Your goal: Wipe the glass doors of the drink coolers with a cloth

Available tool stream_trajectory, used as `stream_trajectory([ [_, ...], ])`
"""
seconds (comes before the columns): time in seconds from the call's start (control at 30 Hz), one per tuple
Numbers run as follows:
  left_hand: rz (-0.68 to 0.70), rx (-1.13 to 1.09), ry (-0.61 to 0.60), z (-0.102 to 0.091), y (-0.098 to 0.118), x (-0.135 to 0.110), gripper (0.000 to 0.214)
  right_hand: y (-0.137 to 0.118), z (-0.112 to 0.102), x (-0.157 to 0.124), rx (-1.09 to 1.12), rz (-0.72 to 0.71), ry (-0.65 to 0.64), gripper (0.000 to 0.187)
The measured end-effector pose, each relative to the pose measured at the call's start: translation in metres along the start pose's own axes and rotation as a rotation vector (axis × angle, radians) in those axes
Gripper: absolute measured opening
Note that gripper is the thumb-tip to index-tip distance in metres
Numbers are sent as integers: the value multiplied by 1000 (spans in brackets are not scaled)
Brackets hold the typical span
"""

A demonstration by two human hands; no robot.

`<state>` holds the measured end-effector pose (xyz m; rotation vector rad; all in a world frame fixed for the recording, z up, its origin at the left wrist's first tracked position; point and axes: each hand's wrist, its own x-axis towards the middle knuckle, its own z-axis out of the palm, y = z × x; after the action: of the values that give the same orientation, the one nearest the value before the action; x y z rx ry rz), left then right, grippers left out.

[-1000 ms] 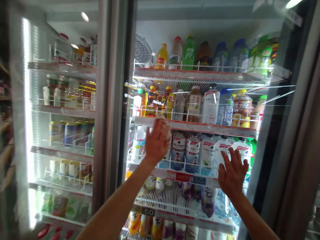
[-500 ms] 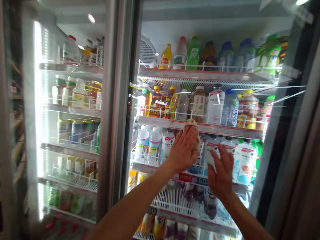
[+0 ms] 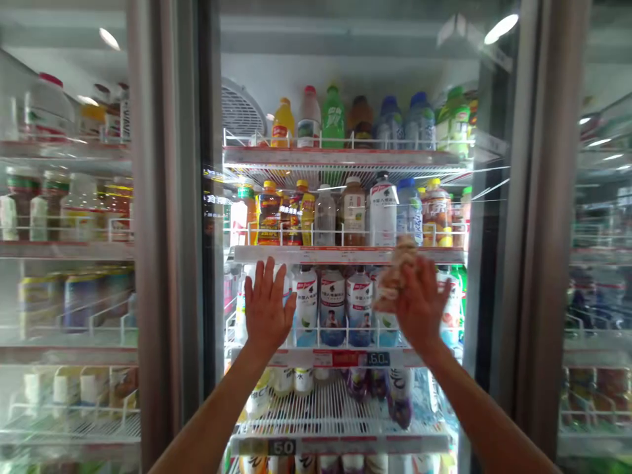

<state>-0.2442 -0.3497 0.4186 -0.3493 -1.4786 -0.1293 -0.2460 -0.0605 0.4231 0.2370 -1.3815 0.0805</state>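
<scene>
I face the glass door (image 3: 345,85) of a drinks fridge. My left hand (image 3: 269,306) lies flat on the glass with its fingers spread, in front of the white-labelled bottles (image 3: 332,306) on the third shelf. My right hand (image 3: 421,304) presses a crumpled pale cloth (image 3: 394,276) against the glass at the right side of the same shelf, its fingers closed around the cloth. Both forearms reach up from the bottom of the view.
Several wire shelves (image 3: 345,157) behind the glass hold juice, tea and water bottles. Grey door frames stand at the left (image 3: 162,230) and right (image 3: 538,230). More glass-fronted fridges with drinks flank this one on both sides.
The cloth was under my left hand before and is now under my right hand. My left hand moved left and spread flat on the glass. The view shifted to face the door squarely.
</scene>
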Motion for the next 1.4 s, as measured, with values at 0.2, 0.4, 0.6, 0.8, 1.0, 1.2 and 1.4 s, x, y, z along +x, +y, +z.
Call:
stream_trajectory([
  [0.2, -8, 30, -9, 0, 2, 1, 63, 53, -8, -6, -114, 140, 101, 60],
  [0.4, 4, 6, -11, 0, -1, 2, 64, -35, 1, -5, 83, -166, -104, 49],
  [0.6, 0, 7, -7, 0, 1, 2, 65, 82, -12, 0, -167, 264, 44, 48],
  [0.8, -8, 3, -6, 1, 0, 2, 65, 7, 1, 16, -9, 65, 8, 47],
  [1.0, -13, 2, -8, 0, -1, 1, 65, 7, -4, 12, 11, -103, -26, 33],
  [1.2, -12, 21, -4, 2, 1, 2, 65, 83, -6, 27, -157, 335, 103, 44],
  [1.4, -7, 13, 5, 1, -1, 1, 63, -24, 3, 26, 68, -119, -44, 37],
])
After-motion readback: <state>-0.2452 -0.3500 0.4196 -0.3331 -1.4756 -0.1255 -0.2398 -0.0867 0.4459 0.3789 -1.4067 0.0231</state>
